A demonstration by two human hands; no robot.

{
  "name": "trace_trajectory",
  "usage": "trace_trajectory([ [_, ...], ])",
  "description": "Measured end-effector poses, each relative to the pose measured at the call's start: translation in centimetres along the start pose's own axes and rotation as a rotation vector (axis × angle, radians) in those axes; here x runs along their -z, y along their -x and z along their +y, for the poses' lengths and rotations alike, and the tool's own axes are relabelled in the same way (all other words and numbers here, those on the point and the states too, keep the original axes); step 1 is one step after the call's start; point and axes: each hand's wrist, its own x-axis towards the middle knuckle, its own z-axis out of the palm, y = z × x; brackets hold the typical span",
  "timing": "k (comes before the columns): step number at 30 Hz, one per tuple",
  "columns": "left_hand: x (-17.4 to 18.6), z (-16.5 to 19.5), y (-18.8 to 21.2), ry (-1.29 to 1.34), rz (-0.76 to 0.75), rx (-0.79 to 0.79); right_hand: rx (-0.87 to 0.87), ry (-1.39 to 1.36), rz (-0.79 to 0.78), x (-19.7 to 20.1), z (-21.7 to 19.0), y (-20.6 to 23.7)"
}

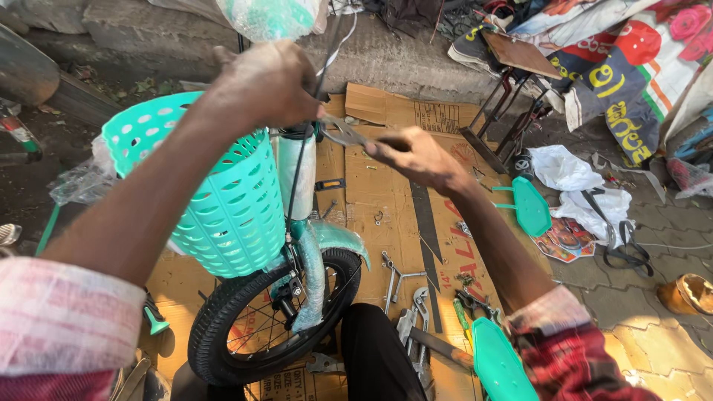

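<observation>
A small teal bicycle stands below me with a teal plastic basket (223, 200) on its front and a black front wheel (256, 319). My left hand (264, 85) is closed around the top of the steering stem, just under the plastic-wrapped handlebar (271, 16). My right hand (416, 156) grips the handle of a metal wrench (343, 134), whose head sits at the stem by the left hand. A black cable runs down the wrapped fork (312, 275).
Flattened cardboard (386, 193) covers the ground, with wrenches and pliers (408, 301) scattered on it. Two teal plastic parts (531, 204) (501, 364) lie to the right. A metal stand, white bags and printed cloth are at the upper right. A concrete curb runs across the back.
</observation>
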Motion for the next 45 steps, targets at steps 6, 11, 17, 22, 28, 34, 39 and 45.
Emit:
trace_trajectory([
  [6, -2.9, 5.3, 6.0, -0.057, 0.413, -0.25, 0.0, -0.057, 0.112, -0.6, 1.9, 3.5],
  [11, -4.4, 7.0, 13.9, 0.332, 0.594, 0.024, -0.206, -0.294, 0.076, 0.0, 1.1, 5.8],
  [17, -6.4, 5.1, 21.3, 1.364, 0.992, 0.534, 0.122, -0.276, 0.064, 0.8, -2.3, 5.2],
  [22, -12.3, 2.2, 24.0, 1.699, 1.104, 0.757, 0.069, -0.189, 0.029, 1.1, -4.6, 3.6],
  [28, -14.5, -1.0, 25.9, 1.555, 0.522, 0.953, 0.198, -0.001, -0.109, 2.8, -4.5, -0.4],
  [34, -8.8, -1.2, 25.4, 0.024, 0.538, 0.68, 0.096, 0.276, -0.24, 4.0, -5.7, -6.9],
  [39, -4.8, -0.4, 21.4, -0.065, 0.96, 0.158, 0.104, 0.346, -0.224, 4.0, -8.4, -6.2],
  [45, -2.9, -2.1, 17.2, -0.052, 1.043, 0.011, 0.045, 0.343, -0.151, 3.9, -9.5, -1.8],
])
